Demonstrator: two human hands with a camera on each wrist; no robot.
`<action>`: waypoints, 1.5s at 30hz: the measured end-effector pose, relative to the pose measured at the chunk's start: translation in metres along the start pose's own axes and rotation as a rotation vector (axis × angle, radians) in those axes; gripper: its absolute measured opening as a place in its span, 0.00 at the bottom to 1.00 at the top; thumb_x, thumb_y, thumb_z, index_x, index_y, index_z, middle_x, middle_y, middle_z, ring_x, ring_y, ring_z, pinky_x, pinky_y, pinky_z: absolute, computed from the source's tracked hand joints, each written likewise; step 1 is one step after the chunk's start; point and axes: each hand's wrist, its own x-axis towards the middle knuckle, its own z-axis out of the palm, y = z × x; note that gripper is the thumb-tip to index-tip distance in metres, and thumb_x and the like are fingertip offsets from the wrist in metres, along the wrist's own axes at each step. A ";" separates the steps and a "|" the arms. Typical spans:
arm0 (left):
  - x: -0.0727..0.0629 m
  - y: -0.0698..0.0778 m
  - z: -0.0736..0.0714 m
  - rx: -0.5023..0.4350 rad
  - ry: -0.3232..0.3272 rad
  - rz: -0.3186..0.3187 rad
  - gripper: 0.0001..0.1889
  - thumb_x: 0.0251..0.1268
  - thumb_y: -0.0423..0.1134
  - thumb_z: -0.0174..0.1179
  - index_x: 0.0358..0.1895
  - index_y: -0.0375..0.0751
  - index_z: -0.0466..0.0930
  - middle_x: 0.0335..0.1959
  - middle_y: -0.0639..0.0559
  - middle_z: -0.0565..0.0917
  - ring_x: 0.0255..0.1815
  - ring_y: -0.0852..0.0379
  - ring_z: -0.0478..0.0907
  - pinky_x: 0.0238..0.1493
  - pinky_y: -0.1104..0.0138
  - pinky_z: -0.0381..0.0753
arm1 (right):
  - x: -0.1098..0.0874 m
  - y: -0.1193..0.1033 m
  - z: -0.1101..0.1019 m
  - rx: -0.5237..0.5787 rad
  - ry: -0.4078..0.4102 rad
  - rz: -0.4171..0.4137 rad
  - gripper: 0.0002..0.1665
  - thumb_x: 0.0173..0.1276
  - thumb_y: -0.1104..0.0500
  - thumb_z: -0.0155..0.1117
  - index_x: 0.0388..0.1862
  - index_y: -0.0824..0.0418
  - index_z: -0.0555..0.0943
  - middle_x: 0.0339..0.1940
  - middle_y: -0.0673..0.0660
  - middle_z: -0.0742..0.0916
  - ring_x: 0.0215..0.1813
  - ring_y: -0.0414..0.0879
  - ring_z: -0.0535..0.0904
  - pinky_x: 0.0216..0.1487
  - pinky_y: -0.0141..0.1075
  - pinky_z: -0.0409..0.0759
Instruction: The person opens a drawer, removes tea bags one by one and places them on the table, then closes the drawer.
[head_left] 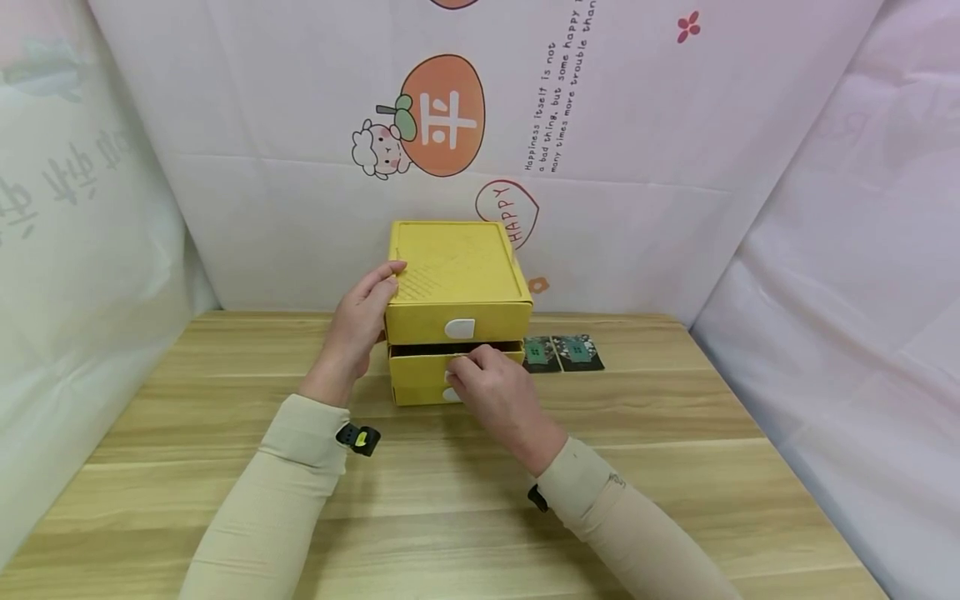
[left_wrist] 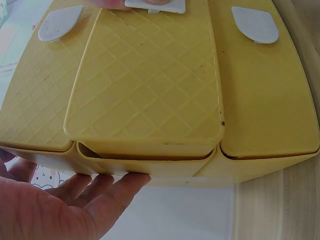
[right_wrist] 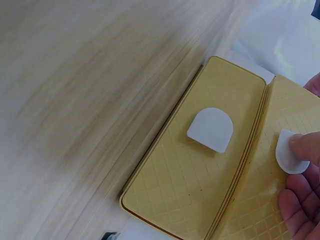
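A yellow three-drawer box [head_left: 459,258] stands on the table, with a white tab handle on each drawer. The middle drawer [left_wrist: 145,85] is pulled out a little, leaving a dark gap above its front. My right hand [head_left: 498,392] pinches that drawer's white handle [right_wrist: 285,155] between thumb and fingers. My left hand [head_left: 360,321] rests against the left side of the box, straight fingers along the wall and the upper ones at the top edge. The top drawer [head_left: 420,323] and the bottom drawer [right_wrist: 195,165] sit closed above and below.
Two dark cards with green centres, a nearer one [head_left: 540,355] and an outer one [head_left: 579,353], lie on the table to the right of the box. A printed white cloth [head_left: 300,225] hangs behind, with white cloth at both sides. The wooden table [head_left: 450,533] extends toward me.
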 end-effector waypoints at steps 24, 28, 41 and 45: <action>-0.002 0.001 0.001 -0.026 -0.001 -0.002 0.24 0.83 0.53 0.46 0.75 0.59 0.73 0.82 0.62 0.63 0.71 0.49 0.69 0.62 0.47 0.76 | -0.006 -0.010 -0.012 0.002 -0.029 -0.006 0.05 0.70 0.57 0.74 0.41 0.56 0.88 0.34 0.53 0.84 0.33 0.42 0.81 0.32 0.33 0.83; -0.003 0.001 0.001 -0.026 -0.001 -0.001 0.24 0.83 0.53 0.45 0.76 0.58 0.72 0.82 0.61 0.62 0.71 0.48 0.69 0.63 0.45 0.76 | -0.008 -0.011 -0.014 0.003 -0.034 -0.003 0.05 0.70 0.57 0.74 0.41 0.56 0.88 0.34 0.53 0.84 0.33 0.42 0.81 0.33 0.32 0.84; -0.004 0.001 0.001 -0.023 -0.009 0.005 0.24 0.84 0.53 0.44 0.76 0.59 0.71 0.82 0.60 0.62 0.71 0.48 0.70 0.63 0.46 0.76 | -0.014 -0.015 -0.017 -0.011 0.006 -0.026 0.04 0.69 0.57 0.75 0.39 0.55 0.87 0.33 0.52 0.83 0.31 0.41 0.81 0.30 0.32 0.83; -0.005 0.002 0.001 -0.027 -0.009 0.002 0.24 0.84 0.53 0.45 0.76 0.59 0.71 0.82 0.61 0.62 0.71 0.48 0.69 0.64 0.44 0.75 | -0.017 -0.017 -0.019 -0.003 -0.001 -0.031 0.05 0.69 0.57 0.75 0.39 0.55 0.87 0.33 0.52 0.83 0.30 0.41 0.81 0.30 0.32 0.82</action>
